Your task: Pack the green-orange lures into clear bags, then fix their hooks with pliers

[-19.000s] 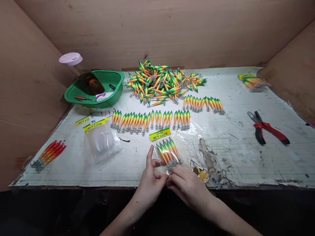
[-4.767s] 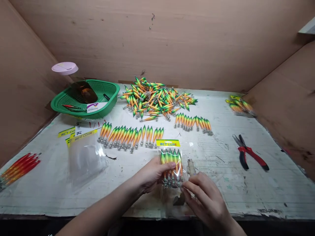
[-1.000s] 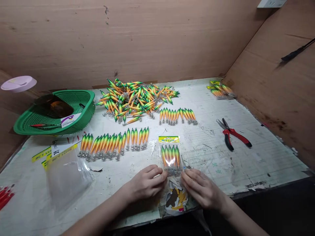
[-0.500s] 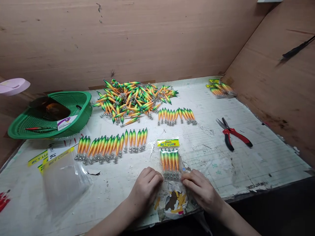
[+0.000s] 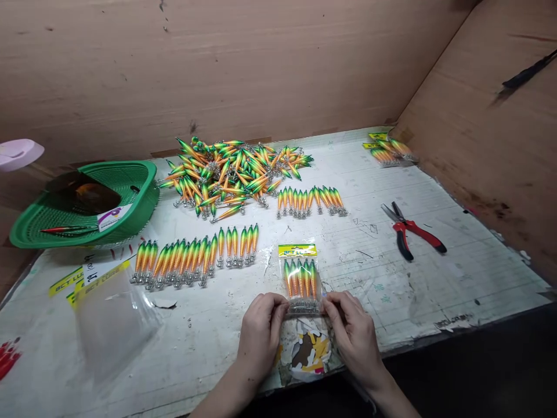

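Observation:
A clear bag with a yellow header (image 5: pixel 300 274) lies near the table's front edge, filled with several orange-green fishing lures. My left hand (image 5: pixel 260 331) pinches the bag's lower left corner. My right hand (image 5: pixel 352 331) pinches its lower right corner. Both hands have their fingers curled on the bag's bottom edge. Behind the bag, a row of loose lures (image 5: pixel 195 255) lies side by side, a shorter row (image 5: pixel 310 201) lies farther back, and a big heap of lures (image 5: pixel 230 174) sits by the back wall.
A green basket (image 5: pixel 134 200) stands at the back left. Empty clear bags (image 5: pixel 111 316) lie at the left. Red-handled pliers (image 5: pixel 411 233) rest at the right. Filled bags (image 5: pixel 389 151) are stacked in the back right corner. Red lures (image 5: pixel 6 357) show at the left edge. Cardboard walls enclose the table.
Both hands have closed in on the bag's bottom corners and now pinch them. The view has shifted slightly; the bag stays in place.

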`<state>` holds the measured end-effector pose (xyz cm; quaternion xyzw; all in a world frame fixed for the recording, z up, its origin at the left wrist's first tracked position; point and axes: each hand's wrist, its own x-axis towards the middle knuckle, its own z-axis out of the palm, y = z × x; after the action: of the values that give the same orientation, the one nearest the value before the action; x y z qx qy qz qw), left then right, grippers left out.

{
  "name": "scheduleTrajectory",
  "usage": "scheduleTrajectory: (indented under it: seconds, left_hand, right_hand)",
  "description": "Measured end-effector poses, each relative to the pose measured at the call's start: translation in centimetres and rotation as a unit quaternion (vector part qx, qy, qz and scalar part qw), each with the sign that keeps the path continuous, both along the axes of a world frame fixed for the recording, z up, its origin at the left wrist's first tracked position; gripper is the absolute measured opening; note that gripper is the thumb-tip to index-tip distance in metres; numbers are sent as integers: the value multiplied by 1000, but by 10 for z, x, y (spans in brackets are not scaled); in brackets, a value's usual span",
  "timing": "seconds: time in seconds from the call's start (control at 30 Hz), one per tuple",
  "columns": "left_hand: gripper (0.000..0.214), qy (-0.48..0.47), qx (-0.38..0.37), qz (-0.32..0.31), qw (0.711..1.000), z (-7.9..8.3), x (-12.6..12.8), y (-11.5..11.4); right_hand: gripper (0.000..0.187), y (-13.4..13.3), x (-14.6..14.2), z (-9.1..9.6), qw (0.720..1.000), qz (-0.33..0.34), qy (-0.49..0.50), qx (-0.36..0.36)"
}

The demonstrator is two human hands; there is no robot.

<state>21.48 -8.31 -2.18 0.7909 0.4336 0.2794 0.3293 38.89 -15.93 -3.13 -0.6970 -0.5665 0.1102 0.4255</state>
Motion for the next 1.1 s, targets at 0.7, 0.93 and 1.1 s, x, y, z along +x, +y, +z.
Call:
scheduleTrajectory:
  seconds: [0.7, 0.93, 1.1]
  left_hand:
    - [23, 255, -113, 93, 956, 23, 32, 15]
    - [42, -39, -217, 91, 971, 14, 31, 17]
    - [81, -276, -385, 97, 875, 9, 38, 16]
  right_hand:
    - [17, 19, -14, -9, 985, -115, 120, -53]
    - [28, 11, -5, 2, 957, -34, 288, 9]
    - [39, 14, -7, 2, 921, -20, 387, 47]
